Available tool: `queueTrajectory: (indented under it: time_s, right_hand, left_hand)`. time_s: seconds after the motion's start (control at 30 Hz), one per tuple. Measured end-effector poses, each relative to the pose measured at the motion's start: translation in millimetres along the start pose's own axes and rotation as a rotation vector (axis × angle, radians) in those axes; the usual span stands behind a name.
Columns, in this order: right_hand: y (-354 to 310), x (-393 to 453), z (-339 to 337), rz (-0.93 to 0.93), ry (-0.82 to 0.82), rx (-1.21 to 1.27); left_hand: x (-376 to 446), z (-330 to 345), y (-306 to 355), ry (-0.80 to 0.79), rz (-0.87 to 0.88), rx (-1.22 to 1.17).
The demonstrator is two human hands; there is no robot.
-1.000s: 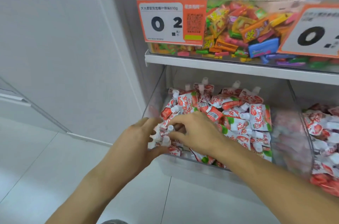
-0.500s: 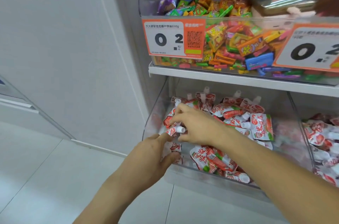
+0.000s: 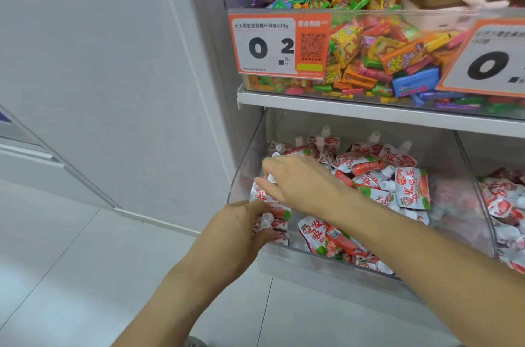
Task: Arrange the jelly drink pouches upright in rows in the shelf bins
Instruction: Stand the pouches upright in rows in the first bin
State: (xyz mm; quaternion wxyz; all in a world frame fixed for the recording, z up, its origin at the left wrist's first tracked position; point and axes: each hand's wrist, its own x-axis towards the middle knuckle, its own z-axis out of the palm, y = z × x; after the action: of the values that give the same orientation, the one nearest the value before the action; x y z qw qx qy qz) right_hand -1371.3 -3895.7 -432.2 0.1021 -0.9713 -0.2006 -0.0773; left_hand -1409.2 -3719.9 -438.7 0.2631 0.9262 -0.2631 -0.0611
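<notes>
- Clear plastic bin (image 3: 466, 204) on the lower shelf holds the jelly pouches (image 3: 409, 190), red-and-white w/ white caps; most lie in a loose heap, caps pointing every which way.
- Progress: early, I'd say. Only the front-left corner looks started, w/ a small stack of pouches (image 3: 272, 229) bunched together there. A few at the back stand w/ caps up, but no clean rows yet. Middle + right of the bin not sorted.
- Left hand (image 3: 241, 230) is at that front-left corner, thumb and fingers curled round the bunched stack, bracing it against the bin's side wall.
- Right hand (image 3: 301, 182) reaches across from the right, fingers pinching a single pouch (image 3: 260, 193) near its cap, just above the stack; looks like it's being set in beside the others.
- Neighbouring bin (image 3: 488, 236) to the right: more of the same pouches, also jumbled, only partly in view.
- Upper shelf bin (image 3: 369, 13): mixed bright candy wrappers, w/ an orange-framed price tag (image 3: 279, 47) on its front. A 2nd tag (image 3: 491, 60) sits further right, cut off by the edge.
- Left to do: stand the rest of this heap up in rows, then prob. the right bin too.
</notes>
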Motion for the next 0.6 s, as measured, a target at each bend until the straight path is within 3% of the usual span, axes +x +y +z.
queueTrajectory:
  time_s: [0.17, 0.37, 0.53, 0.6]
  right_hand:
    - [13.0, 12.7, -7.4, 0.093, -0.272, 0.257]
    - [8.7, 6.4, 16.4, 0.056, -0.156, 0.142]
    - [11.6, 10.0, 21.9, 0.006, -0.384, 0.24]
    - [17.3, 7.7, 19.7, 0.0, -0.392, 0.269]
  left_hand:
    - [-0.3, -1.3, 0.1, 0.004, -0.004, -0.014]
    - [-1.2, -0.8, 0.1, 0.018, 0.023, -0.009]
    - [-0.2, 1.1, -2.1, 0.029, 0.005, 0.007]
    - [1.1, 1.2, -2.5, 0.038, -0.024, 0.001]
